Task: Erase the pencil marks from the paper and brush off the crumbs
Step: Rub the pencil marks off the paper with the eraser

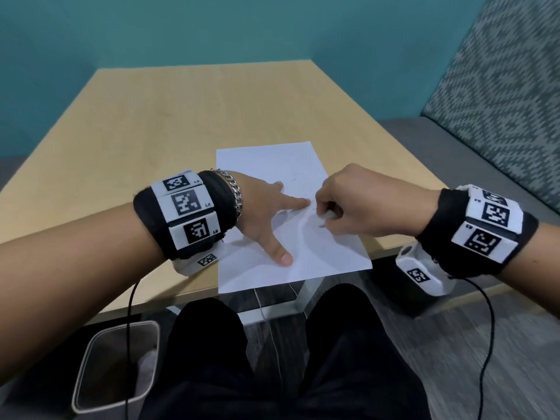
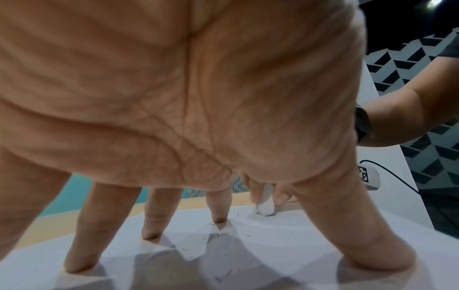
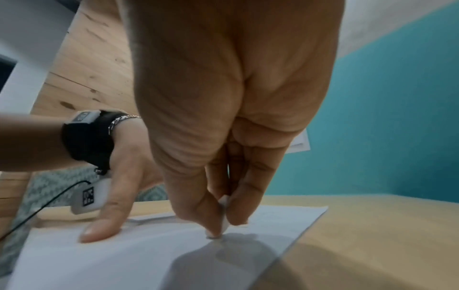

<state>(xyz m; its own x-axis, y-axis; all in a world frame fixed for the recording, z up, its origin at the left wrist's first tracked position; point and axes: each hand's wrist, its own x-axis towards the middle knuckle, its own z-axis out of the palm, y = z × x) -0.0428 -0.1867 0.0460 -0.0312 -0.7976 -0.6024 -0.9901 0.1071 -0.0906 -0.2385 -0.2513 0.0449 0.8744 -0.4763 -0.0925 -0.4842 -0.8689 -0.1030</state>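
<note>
A white sheet of paper [image 1: 272, 165] lies on the wooden table [image 1: 169, 122], its near end hanging over the table's front edge. My left hand [image 1: 266, 213] is spread flat on the paper, fingertips [image 2: 218, 219] pressing it down. My right hand [image 1: 339, 204] pinches a small white eraser [image 2: 266, 204] between thumb and fingers, its tip touching the paper just right of my left index finger. In the right wrist view the eraser [image 3: 223, 221] stands nearly upright on the paper [image 3: 124, 255]. Tiny dark crumbs [image 2: 237, 215] and faint pencil marks lie near the fingers.
A grey waste bin [image 1: 118, 365] stands on the floor at my lower left. A patterned upholstered seat [image 1: 497, 86] borders the table on the right. Teal walls lie behind. Black cables hang from both wrist units.
</note>
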